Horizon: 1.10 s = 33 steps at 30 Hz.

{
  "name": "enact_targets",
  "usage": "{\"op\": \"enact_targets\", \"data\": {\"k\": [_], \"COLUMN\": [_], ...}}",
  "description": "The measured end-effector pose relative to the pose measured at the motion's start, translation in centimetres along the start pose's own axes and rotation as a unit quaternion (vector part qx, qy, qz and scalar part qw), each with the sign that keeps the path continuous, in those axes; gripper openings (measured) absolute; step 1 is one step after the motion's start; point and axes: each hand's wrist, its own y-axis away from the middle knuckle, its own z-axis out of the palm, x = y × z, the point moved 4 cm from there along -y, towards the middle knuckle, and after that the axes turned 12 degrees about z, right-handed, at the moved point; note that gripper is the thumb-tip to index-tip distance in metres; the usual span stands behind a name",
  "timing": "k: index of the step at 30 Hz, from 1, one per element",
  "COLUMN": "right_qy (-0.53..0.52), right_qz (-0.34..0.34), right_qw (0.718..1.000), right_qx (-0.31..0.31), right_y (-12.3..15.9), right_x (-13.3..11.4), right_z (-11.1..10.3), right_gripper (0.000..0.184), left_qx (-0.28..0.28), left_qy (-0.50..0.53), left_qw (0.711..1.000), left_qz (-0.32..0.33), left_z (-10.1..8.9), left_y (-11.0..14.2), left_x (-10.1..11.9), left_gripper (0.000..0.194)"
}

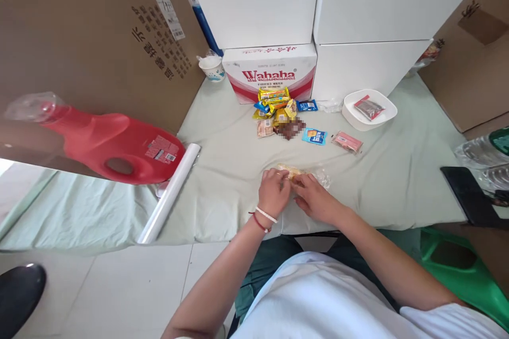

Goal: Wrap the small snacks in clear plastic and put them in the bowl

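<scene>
At the table's near middle, my left hand (pixel 274 190) and my right hand (pixel 314 198) meet over a yellowish snack in clear plastic (pixel 292 170). The fingers of both hands are closed on it, and they partly hide it. Loose see-through film (pixel 323 176) spreads out to the right of it. Beyond my hands lies a heap of small snacks, with yellow packets (pixel 274 99), a dark blue packet (pixel 307 105) and a pale pink packet (pixel 264 128). Closer lie a light blue packet (pixel 315 136) and a pink-red packet (pixel 347 142).
A white plastic tub (pixel 369 123) with a packet on top stands back right. Behind the heap is a Wahaha carton (pixel 270 71), with a paper cup (pixel 212 67) beside it. A red jug (pixel 119 143) and a white roll (pixel 170 193) lie left; a black phone (pixel 469 193) lies right.
</scene>
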Motion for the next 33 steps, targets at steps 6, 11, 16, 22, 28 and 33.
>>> {"op": "enact_targets", "data": {"k": [6, 11, 16, 22, 28, 33], "right_qy": [-0.052, 0.005, -0.05, -0.142, 0.099, 0.171], "right_qz": [0.278, 0.354, 0.315, 0.24, 0.229, 0.17], "right_qw": [0.938, 0.928, 0.934, 0.951, 0.968, 0.969], "right_qx": [0.2, 0.113, 0.163, 0.13, 0.001, 0.048], "right_y": [2.3, 3.8, 5.0, -0.6, -8.0, -7.0], "right_x": [6.3, 8.5, 7.3, 3.0, -1.7, -2.6], "right_z": [-1.8, -1.5, -2.7, -4.3, -1.0, 0.8], "right_gripper": [0.039, 0.028, 0.016, 0.012, 0.024, 0.043], "left_qx": [-0.072, -0.089, -0.092, -0.076, -0.067, -0.043], "left_qy": [-0.213, -0.272, -0.28, -0.274, -0.223, -0.166], "left_qw": [0.971, 0.955, 0.952, 0.954, 0.96, 0.97], "left_qz": [0.084, 0.083, 0.081, 0.093, 0.153, 0.173], "left_z": [2.9, 3.8, 3.9, 4.0, 3.1, -0.3], "left_y": [2.1, 3.0, 3.1, 3.2, 4.5, 7.1], "left_x": [2.5, 2.2, 2.2, 2.0, 1.9, -1.3], "left_gripper": [0.05, 0.052, 0.051, 0.05, 0.039, 0.028]}}
